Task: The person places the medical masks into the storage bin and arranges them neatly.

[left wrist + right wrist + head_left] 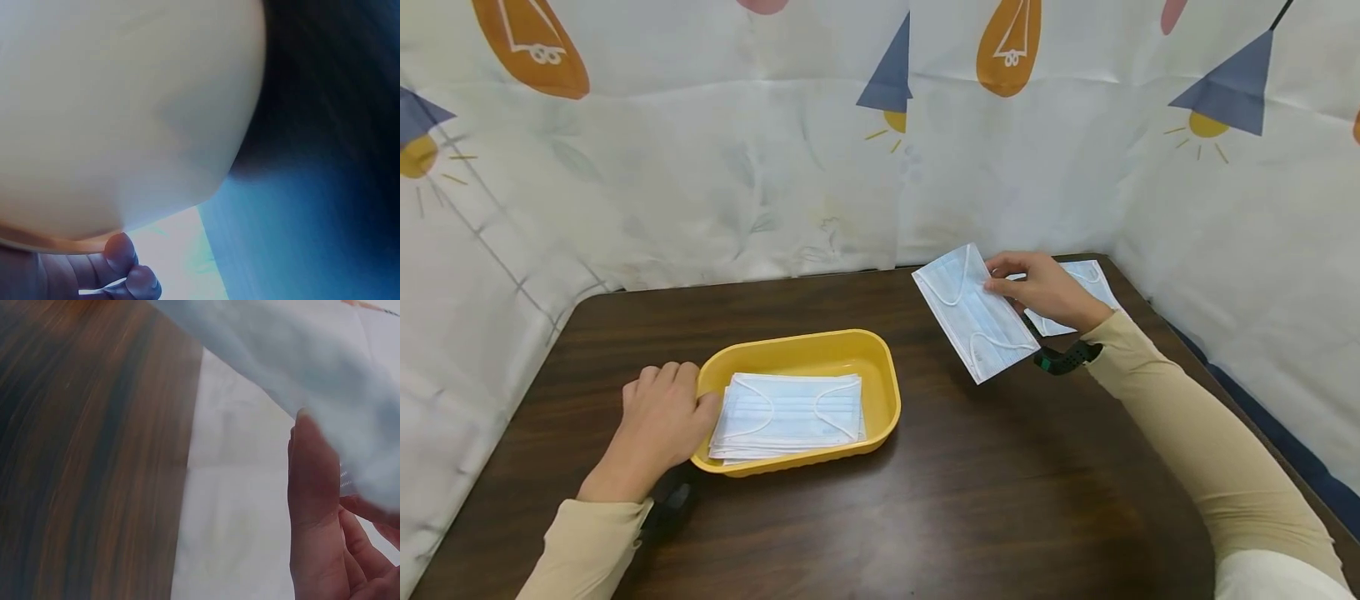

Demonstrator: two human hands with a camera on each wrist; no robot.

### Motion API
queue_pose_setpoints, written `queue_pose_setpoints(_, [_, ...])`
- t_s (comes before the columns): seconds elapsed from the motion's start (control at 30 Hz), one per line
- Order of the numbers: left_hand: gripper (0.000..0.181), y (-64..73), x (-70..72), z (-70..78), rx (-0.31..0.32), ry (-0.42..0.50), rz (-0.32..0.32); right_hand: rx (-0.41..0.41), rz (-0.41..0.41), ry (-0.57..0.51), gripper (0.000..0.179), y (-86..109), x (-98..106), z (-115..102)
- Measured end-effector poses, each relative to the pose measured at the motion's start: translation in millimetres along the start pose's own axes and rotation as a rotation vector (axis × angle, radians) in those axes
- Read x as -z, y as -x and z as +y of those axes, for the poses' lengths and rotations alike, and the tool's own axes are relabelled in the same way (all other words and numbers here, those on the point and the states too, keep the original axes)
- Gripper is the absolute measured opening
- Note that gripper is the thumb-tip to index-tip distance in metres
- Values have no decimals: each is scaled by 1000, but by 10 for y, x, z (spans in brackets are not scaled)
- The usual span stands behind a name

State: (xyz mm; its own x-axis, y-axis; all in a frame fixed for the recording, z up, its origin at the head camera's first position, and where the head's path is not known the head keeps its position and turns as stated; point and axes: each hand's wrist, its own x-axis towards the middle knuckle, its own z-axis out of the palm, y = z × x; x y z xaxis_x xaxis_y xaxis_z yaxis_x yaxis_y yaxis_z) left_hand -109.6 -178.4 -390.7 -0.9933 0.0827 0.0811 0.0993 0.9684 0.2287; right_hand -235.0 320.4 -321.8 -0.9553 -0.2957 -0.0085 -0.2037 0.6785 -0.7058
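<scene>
A yellow plastic basket holds a stack of light blue face masks with white ear loops. At the basket's left end my left hand grips the rim; in the left wrist view its fingertips show beside the basket wall. My right hand pinches one face mask by its edge, raised and tilted above the table. In the right wrist view the thumb lies against the blurred mask. More masks lie partly hidden behind the right hand.
The dark brown wooden table ends at the back against a patterned white curtain. Similar white fabric hangs along both sides. A dark band is on the right wrist.
</scene>
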Motion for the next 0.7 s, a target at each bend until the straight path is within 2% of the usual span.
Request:
queue_pose_setpoints(0.23, [40, -1, 15, 8, 10, 9, -5, 43, -32, -52, 25, -122, -127, -175])
queue_pose_setpoints(0.7, [40, 13, 21, 5, 13, 7, 4, 125, -84, -43, 27, -257, -334, -557])
